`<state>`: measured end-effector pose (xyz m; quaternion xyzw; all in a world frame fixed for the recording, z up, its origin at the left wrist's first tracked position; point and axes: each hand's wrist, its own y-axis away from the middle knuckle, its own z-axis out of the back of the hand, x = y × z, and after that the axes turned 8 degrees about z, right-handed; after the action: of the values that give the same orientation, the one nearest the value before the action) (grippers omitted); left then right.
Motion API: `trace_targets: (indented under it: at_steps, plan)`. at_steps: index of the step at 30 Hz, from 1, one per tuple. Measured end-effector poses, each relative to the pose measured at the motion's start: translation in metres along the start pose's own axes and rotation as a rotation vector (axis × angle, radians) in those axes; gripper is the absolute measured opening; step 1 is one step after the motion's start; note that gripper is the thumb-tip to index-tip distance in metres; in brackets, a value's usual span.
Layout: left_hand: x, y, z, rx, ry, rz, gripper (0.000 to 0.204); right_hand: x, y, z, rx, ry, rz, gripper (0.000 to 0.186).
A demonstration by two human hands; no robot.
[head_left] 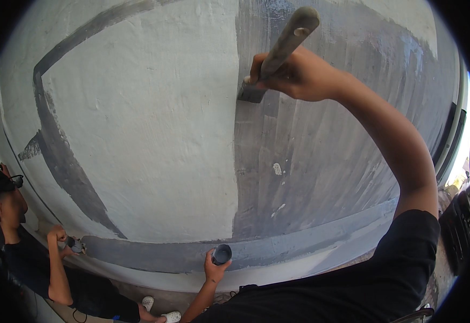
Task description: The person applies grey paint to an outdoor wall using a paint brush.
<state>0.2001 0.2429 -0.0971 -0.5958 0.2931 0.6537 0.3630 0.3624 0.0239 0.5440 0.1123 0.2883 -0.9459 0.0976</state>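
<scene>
My right hand (311, 76) is closed round a paintbrush (290, 43) with a thick handle, raised high against the wall. The flat brush head (252, 91) is at the left border of a dark grey painted area (315, 145), where it meets the pale unpainted wall (149, 134). Low in front of the wall, my left hand (211, 271) grips a small round cup (222, 254) with dark grey paint inside. My fingers partly hide both the cup's side and the brush's lower handle.
A co-worker (36, 264) in dark clothes is at the lower left, hands (58, 235) around a small container near the wall. A grey band (154, 252) runs along the wall's base, and a grey stripe (57, 129) bends up the left. Dark objects (459, 226) stand at the right edge.
</scene>
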Motion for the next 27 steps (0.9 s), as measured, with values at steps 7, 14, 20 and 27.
trace_targets:
  at_steps: [7,14,20,27]
  plan:
    - [-0.008,0.015,-0.02,-0.03,0.039,0.035,0.082,-0.028,-0.062,0.105,-0.361,0.603,0.125,0.009]
    - [-0.007,0.033,-0.021,-0.096,-0.035,0.025,0.081,-0.059,-0.024,0.014,0.03,0.98,0.458,0.017]
    - [0.008,0.041,-0.02,-0.136,0.002,0.014,0.08,0.03,0.088,-0.163,0.174,0.416,0.575,0.01]
    - [-0.047,0.032,-0.007,-0.228,-0.203,-0.165,0.078,0.092,0.139,-0.248,-0.148,-0.558,-0.147,0.021]
